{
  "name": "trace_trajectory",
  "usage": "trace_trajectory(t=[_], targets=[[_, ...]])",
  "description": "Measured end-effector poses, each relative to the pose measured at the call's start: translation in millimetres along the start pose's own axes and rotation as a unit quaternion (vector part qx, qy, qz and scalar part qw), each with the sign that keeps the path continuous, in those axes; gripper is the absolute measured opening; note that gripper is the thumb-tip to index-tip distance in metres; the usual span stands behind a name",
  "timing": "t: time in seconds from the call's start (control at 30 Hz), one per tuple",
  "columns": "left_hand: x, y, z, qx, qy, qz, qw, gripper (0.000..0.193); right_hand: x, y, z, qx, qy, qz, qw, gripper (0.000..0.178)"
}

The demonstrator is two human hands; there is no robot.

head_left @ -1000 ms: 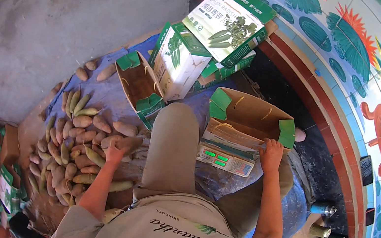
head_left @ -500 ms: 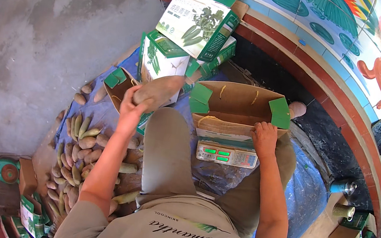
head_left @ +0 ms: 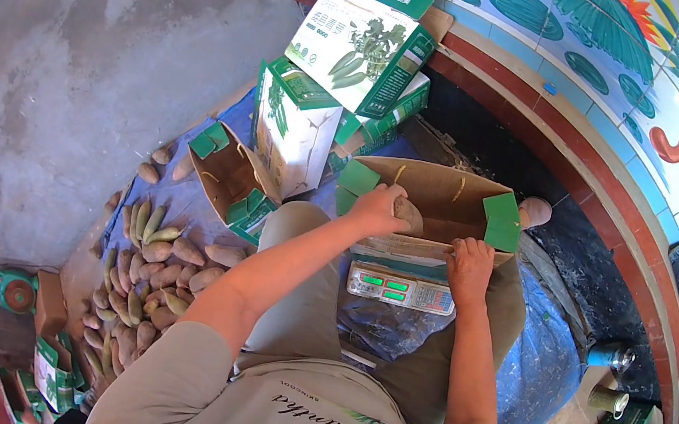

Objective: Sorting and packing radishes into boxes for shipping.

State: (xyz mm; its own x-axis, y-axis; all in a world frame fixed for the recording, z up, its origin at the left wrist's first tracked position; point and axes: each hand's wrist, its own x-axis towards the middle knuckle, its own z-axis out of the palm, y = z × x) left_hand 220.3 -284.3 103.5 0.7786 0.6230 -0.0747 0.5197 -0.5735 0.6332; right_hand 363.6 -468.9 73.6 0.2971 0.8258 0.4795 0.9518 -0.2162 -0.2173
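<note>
An upright carton (head_left: 442, 178) with brown inside and green end flaps stands open before me on a digital scale (head_left: 381, 283). My left hand (head_left: 377, 211) reaches over the carton's left part with fingers curled on a mud-coated radish (head_left: 408, 214). The radish is partly inside the opening; the wall and hand hide some of it. On the near rim, toward its right end, rests my right hand (head_left: 470, 268), fingers bent over the edge. The scale's green displays and keypad show below the carton.
A heap of muddy radishes (head_left: 160, 277) lies at the left on a blue sheet (head_left: 544, 351). Next to the heap stands a smaller open carton (head_left: 231, 181). Beyond are stacked green-and-white cartons (head_left: 358, 37). A tiled wall (head_left: 544, 40) curves along the right.
My left hand has carried the radish from over the smaller carton at left, rightward into the open carton on the scale. My right hand stays at the carton's near rim.
</note>
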Motion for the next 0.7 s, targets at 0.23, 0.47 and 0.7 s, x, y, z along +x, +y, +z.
trace_trajectory(t=[0.23, 0.47, 0.7], targets=[[-7.0, -22.1, 15.1, 0.040, -0.006, -0.010, 0.999, 0.045, -0.5, -0.8, 1.3, 0.010, 0.005, 0.000, 1.000, 0.027], [-46.5, -17.7, -10.0, -0.006, 0.020, 0.136, 0.991, 0.022, 1.0, -5.3, 3.8, -0.009, -0.014, 0.015, 1.000, 0.029], [-118.1, -65.6, -72.8, -0.104, 0.328, 0.085, 0.935, 0.013, 2.7, -12.9, 6.7, -0.035, -0.005, 0.008, 0.999, 0.029]])
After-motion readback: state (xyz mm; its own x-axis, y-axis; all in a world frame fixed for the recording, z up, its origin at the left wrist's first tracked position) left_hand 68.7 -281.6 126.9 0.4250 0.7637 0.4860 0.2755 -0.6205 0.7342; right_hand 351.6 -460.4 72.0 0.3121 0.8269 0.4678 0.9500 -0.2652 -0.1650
